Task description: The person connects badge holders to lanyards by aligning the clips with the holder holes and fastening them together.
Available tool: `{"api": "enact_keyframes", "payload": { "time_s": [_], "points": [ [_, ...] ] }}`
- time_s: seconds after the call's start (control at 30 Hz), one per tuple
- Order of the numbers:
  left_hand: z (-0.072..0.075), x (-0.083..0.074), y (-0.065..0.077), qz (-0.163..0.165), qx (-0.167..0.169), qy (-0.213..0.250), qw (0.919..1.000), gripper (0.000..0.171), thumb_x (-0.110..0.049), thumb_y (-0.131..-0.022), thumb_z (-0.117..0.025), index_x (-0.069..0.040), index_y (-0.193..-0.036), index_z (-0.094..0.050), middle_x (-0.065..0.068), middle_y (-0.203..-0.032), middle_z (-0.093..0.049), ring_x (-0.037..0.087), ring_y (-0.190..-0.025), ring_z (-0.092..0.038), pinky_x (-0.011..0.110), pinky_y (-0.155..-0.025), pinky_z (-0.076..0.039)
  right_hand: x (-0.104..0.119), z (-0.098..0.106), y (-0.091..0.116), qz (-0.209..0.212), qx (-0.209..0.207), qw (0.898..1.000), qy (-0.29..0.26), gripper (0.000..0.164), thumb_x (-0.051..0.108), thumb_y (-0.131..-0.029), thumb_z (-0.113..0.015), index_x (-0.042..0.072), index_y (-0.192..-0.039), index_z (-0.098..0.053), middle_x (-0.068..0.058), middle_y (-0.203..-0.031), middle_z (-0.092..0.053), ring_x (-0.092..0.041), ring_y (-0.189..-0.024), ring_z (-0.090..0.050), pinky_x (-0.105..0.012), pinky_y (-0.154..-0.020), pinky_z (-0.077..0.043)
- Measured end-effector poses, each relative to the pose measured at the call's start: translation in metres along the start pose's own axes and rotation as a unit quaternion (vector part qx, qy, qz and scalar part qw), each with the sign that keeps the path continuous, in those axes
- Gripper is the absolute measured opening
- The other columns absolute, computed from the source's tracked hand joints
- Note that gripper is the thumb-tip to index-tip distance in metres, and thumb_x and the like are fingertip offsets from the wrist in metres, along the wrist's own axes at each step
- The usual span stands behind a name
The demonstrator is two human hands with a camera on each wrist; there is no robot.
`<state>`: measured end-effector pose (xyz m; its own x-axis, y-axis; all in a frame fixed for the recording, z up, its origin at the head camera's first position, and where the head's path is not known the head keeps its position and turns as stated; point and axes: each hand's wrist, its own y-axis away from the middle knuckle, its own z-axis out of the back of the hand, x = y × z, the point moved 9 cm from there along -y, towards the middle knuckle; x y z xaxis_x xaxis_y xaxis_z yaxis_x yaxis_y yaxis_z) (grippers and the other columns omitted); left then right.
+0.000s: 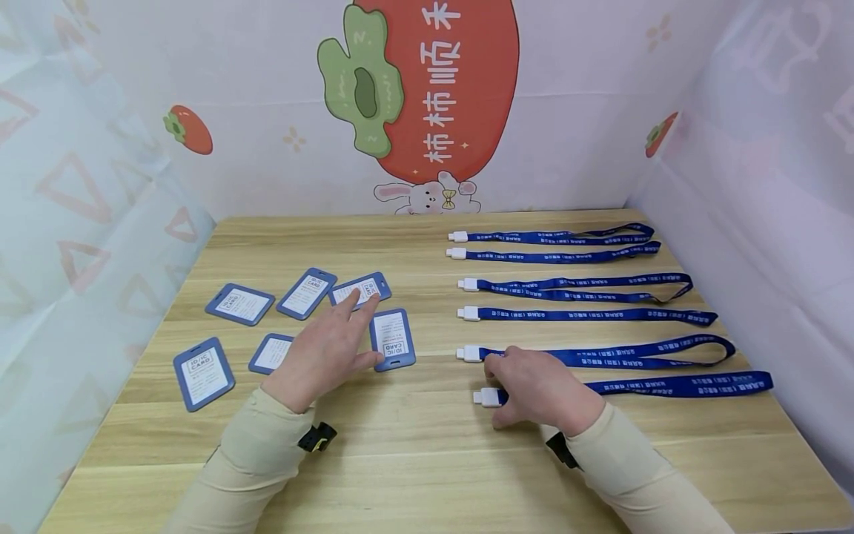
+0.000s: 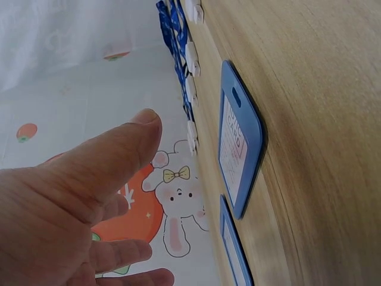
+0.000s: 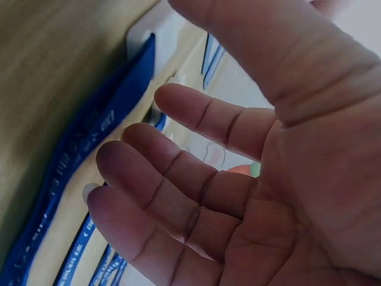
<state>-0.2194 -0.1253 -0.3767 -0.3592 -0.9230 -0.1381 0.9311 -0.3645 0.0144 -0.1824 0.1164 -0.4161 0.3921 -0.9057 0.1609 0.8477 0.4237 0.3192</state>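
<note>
My left hand (image 1: 327, 352) hovers over blue ID card holders, its fingers spread and holding nothing. Just right of its thumb lies an upside-down card holder (image 1: 398, 326), which also shows beneath the hand as a blue-framed holder (image 2: 253, 143) in the left wrist view. Another holder (image 1: 379, 284) lies beyond the fingertips. On the right, my right hand (image 1: 543, 389) is above the white-clip end of the nearest blue lanyard (image 1: 687, 385). Its fingers are loosely bent, with a gap to the strap (image 3: 77, 143) in the right wrist view. The hand hides part of this lanyard.
More card holders lie at the left, including one near the front (image 1: 204, 374) and one behind it (image 1: 240, 304). Several blue lanyards (image 1: 587, 315) lie in rows at the right, white clips facing left. A printed cloth (image 1: 267, 67) walls the wooden table (image 1: 414, 475).
</note>
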Motion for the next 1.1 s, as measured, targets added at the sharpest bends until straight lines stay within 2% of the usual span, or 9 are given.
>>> {"api": "enact_keyframes", "payload": {
  "time_s": [0.27, 0.67, 0.93, 1.1],
  "points": [
    [0.0, 0.001, 0.001, 0.001, -0.002, -0.003, 1.0, 0.096, -0.049, -0.089, -0.081, -0.011, -0.164, -0.033, 0.027, -0.165, -0.035, 0.049, -0.14, -0.05, 0.06, -0.11, -0.049, 0.003, -0.003, -0.001, 0.006, -0.006, 1.0, 0.009, 0.044, 0.039, -0.073, -0.095, 0.019, -0.101, -0.068, 0.005, -0.083, -0.059, -0.014, -0.073, -0.053, -0.03, -0.065, -0.051],
    [0.002, 0.0, 0.002, -0.001, -0.01, -0.006, 0.9999, 0.095, -0.048, -0.089, -0.082, -0.011, -0.163, -0.035, 0.027, -0.164, -0.035, 0.049, -0.141, -0.049, 0.06, -0.11, -0.049, 0.007, -0.004, -0.004, 0.002, -0.001, 1.0, -0.007, 0.031, 0.033, -0.082, -0.09, 0.019, -0.101, -0.07, 0.006, -0.081, -0.061, -0.015, -0.071, -0.053, -0.03, -0.066, -0.05],
    [0.001, -0.001, 0.0, -0.006, -0.005, -0.012, 0.9999, 0.094, -0.047, -0.089, -0.082, -0.011, -0.163, -0.035, 0.027, -0.165, -0.035, 0.048, -0.142, -0.049, 0.06, -0.112, -0.047, 0.013, -0.003, -0.007, 0.01, -0.016, 1.0, 0.021, 0.025, 0.033, -0.086, -0.087, 0.017, -0.101, -0.074, 0.006, -0.079, -0.063, -0.013, -0.067, -0.053, -0.026, -0.063, -0.049],
    [0.0, -0.005, -0.003, -0.02, -0.009, -0.025, 0.9995, 0.092, -0.043, -0.089, -0.083, -0.011, -0.162, -0.037, 0.026, -0.163, -0.039, 0.046, -0.14, -0.052, 0.059, -0.111, -0.049, 0.017, -0.002, -0.009, 0.016, -0.022, 0.999, 0.036, 0.023, 0.033, -0.089, -0.085, 0.016, -0.101, -0.074, 0.005, -0.077, -0.063, -0.012, -0.065, -0.053, -0.026, -0.062, -0.049]
  ]
}}
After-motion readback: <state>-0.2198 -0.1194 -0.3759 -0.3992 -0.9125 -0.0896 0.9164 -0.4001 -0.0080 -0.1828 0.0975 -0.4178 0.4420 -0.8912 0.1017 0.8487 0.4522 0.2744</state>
